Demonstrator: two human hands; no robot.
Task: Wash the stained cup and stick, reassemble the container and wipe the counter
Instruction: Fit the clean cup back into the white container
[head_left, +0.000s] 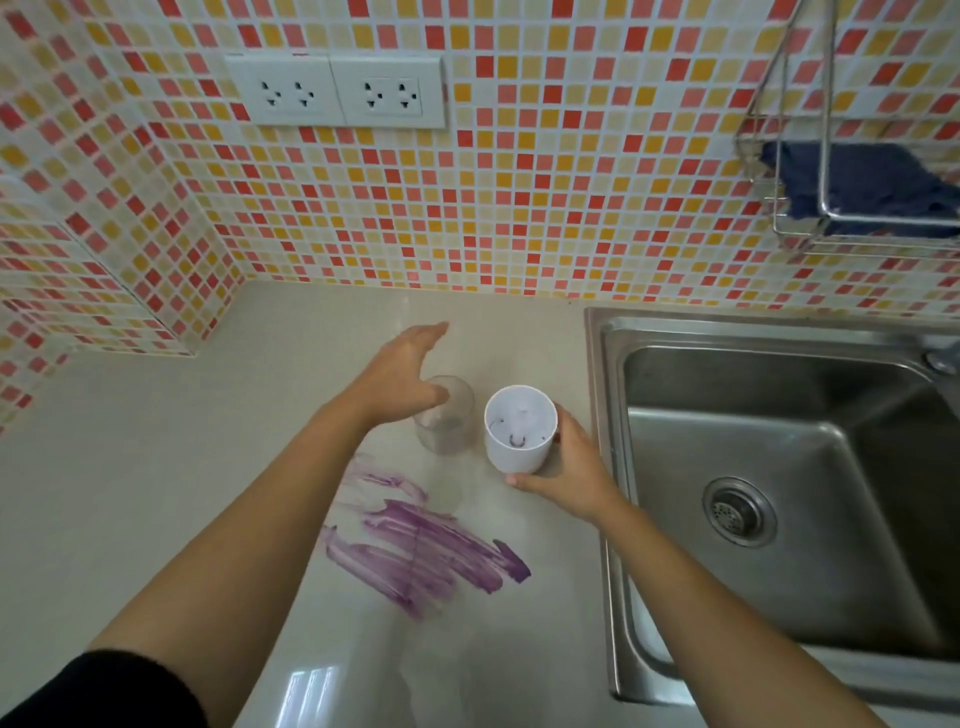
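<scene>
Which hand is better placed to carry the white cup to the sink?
The right hand: it already grips the white cup and is nearest the sink. The left hand is open over the clear cup.

White cup: an opaque, cylindrical plastic vessel standing upright on the pale counter, mouth open toward the camera, close to the sink's left rim. Its inner floor shows faint dark purple marks around a small central post. Clear container: a transparent, slightly cloudy cylinder, upright, just beside the cup on its left and apart from it by a narrow gap; its upper rim is partly hidden. Purple stain: broad, streaked brush-like smears on the counter, nearer the camera than both vessels, fading to pale lilac at the upper end.
</scene>
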